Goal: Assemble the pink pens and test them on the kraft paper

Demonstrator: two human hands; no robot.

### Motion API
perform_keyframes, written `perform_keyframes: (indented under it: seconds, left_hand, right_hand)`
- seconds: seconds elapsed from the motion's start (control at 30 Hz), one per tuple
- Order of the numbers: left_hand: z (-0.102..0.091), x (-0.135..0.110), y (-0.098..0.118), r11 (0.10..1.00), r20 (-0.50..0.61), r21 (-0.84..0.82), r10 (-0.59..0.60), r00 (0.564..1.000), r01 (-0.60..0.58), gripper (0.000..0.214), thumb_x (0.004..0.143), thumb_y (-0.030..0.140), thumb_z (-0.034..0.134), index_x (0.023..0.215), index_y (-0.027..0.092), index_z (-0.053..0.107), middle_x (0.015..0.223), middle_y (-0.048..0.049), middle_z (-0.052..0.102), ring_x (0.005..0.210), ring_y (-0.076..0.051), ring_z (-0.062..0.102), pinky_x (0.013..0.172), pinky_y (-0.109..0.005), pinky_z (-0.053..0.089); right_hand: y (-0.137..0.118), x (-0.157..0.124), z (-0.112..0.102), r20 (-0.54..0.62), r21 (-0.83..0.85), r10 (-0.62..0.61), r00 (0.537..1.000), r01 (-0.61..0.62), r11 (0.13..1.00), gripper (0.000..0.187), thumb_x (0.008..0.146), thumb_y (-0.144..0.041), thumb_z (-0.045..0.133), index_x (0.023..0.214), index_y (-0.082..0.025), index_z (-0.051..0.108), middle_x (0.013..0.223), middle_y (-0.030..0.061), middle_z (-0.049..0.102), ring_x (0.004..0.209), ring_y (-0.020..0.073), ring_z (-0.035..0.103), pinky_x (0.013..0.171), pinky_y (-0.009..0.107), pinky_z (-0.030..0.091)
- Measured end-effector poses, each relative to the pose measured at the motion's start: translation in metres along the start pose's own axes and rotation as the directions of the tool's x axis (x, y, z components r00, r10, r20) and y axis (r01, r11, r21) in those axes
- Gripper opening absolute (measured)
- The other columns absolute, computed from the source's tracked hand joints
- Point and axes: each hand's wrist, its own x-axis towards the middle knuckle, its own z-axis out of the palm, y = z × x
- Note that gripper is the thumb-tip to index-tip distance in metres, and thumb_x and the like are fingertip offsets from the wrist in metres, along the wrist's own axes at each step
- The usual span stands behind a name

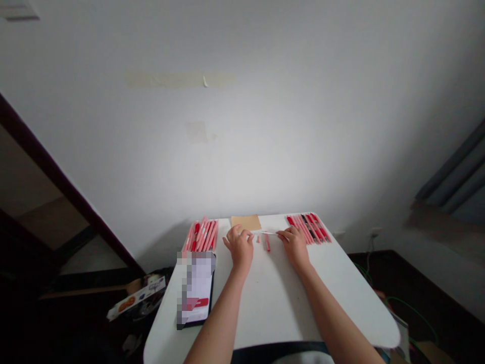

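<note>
Both of my hands rest at the far end of a white table (273,298). My left hand (239,245) and my right hand (292,242) pinch the two ends of a thin white pen refill (265,233) held level between them. Just below it lie a pink pen barrel (267,243) and a small pink cap piece (258,238). A row of pink pens (201,235) lies to the left of my left hand. A row of red and pink pens (308,228) lies to the right of my right hand.
A tan card (246,222) lies at the table's far edge against the white wall. A tablet-like flat item (197,296) sits on the table's left side. Boxes and clutter (136,298) are on the dark floor at left, cables at right.
</note>
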Motion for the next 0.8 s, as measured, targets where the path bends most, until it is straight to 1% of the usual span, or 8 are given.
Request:
perform_keyframes:
  seconds: [0.1,0.23,0.47,0.63,0.8]
  left_hand:
    - [0.0019,-0.0006,-0.0017,0.999,-0.014,0.053,0.008,1.000,-0.008,0.006,0.078,0.023,0.063,0.078,0.023,0.069,0.126,-0.0058,0.056,0.125,-0.027,0.042,0.107,-0.061,0.025]
    - [0.0048,-0.0024,-0.0036,0.990,-0.027,0.129,0.056,0.998,-0.052,0.008,0.077,0.023,0.061,0.076,0.023,0.069,0.126,-0.0060,0.054,0.125,-0.028,0.041,0.108,-0.063,0.024]
    - [0.0057,-0.0046,-0.0043,0.973,-0.022,0.217,0.085,0.996,-0.078,0.015,0.079,0.021,0.055,0.073,0.022,0.069,0.127,-0.0066,0.053,0.126,-0.030,0.038,0.108,-0.067,0.021]
    - [0.0049,-0.0052,-0.0040,0.968,-0.010,0.239,0.074,0.997,-0.070,0.019,0.081,0.020,0.051,0.074,0.022,0.069,0.127,-0.0065,0.054,0.127,-0.030,0.037,0.108,-0.068,0.019]
    - [0.0039,-0.0059,-0.0036,0.967,-0.005,0.246,0.069,0.998,-0.065,0.019,0.079,0.020,0.051,0.076,0.022,0.070,0.127,-0.0071,0.054,0.127,-0.031,0.036,0.107,-0.069,0.018]
  right_hand:
    - [-0.0012,-0.0002,-0.0013,0.001,-0.013,0.009,1.000,-0.009,1.000,0.024,0.087,-0.028,0.053,0.092,-0.023,0.076,0.086,0.0086,0.064,0.090,0.0249,0.050,0.080,0.035,0.040]
    - [-0.0019,-0.0002,-0.0013,0.006,-0.020,0.010,1.000,-0.010,1.000,0.023,0.087,-0.028,0.054,0.092,-0.023,0.076,0.085,0.0087,0.064,0.090,0.0252,0.050,0.079,0.035,0.040]
    - [-0.0017,-0.0006,-0.0008,0.005,-0.022,0.011,1.000,-0.011,1.000,0.022,0.087,-0.027,0.055,0.093,-0.023,0.076,0.085,0.0083,0.064,0.090,0.0251,0.050,0.080,0.035,0.040]
    - [-0.0008,-0.0004,-0.0005,0.009,-0.035,0.011,1.000,-0.010,0.999,0.021,0.086,-0.027,0.056,0.093,-0.024,0.076,0.085,0.0083,0.064,0.090,0.0250,0.050,0.079,0.035,0.040]
    - [-0.0014,-0.0006,-0.0009,0.015,-0.034,0.013,1.000,-0.013,0.999,0.021,0.087,-0.027,0.056,0.093,-0.023,0.076,0.085,0.0084,0.064,0.089,0.0248,0.050,0.079,0.035,0.040]
